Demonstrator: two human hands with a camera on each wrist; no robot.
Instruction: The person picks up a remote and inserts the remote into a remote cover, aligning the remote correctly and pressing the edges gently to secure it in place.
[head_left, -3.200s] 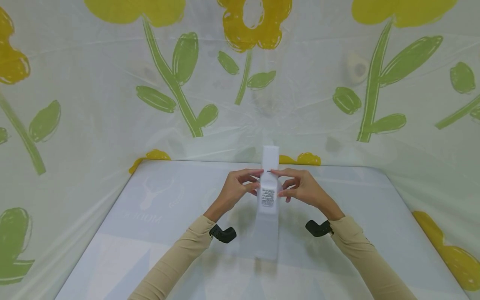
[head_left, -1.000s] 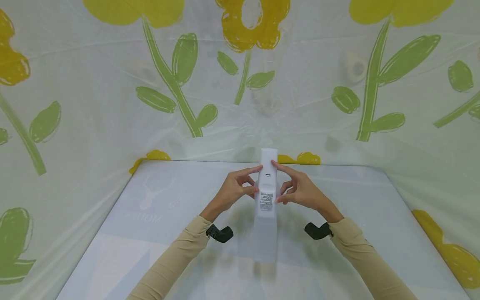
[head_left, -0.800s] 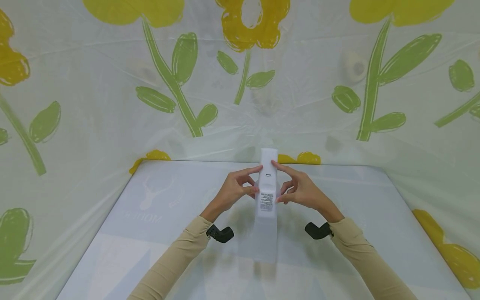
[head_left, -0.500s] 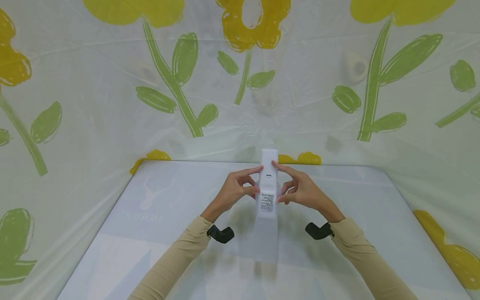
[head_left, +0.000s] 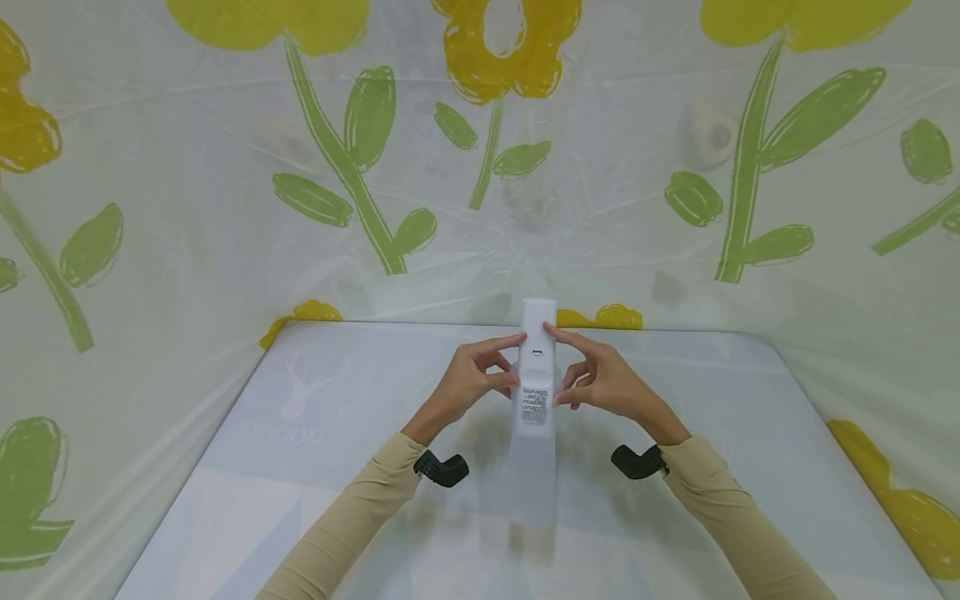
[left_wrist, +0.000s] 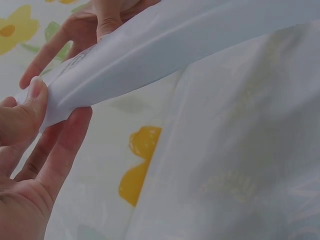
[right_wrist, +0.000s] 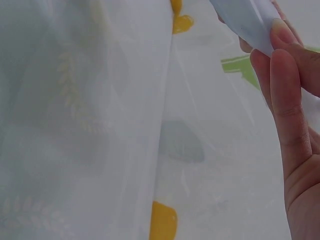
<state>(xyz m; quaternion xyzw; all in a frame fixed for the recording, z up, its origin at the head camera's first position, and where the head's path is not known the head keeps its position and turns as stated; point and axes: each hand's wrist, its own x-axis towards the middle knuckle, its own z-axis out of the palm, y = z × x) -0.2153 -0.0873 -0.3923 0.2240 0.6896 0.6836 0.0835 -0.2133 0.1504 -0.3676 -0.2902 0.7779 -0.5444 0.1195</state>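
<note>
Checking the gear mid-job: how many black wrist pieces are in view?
2: left black wrist piece at the left sleeve, right black wrist piece at the right sleeve, either side of the white device. Any under the sleeves would be hidden.

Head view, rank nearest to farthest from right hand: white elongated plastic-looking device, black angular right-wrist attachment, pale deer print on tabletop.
1. White device: touching the right hand.
2. Black attachment: at that wrist.
3. Deer print: left part of tabletop.
</note>
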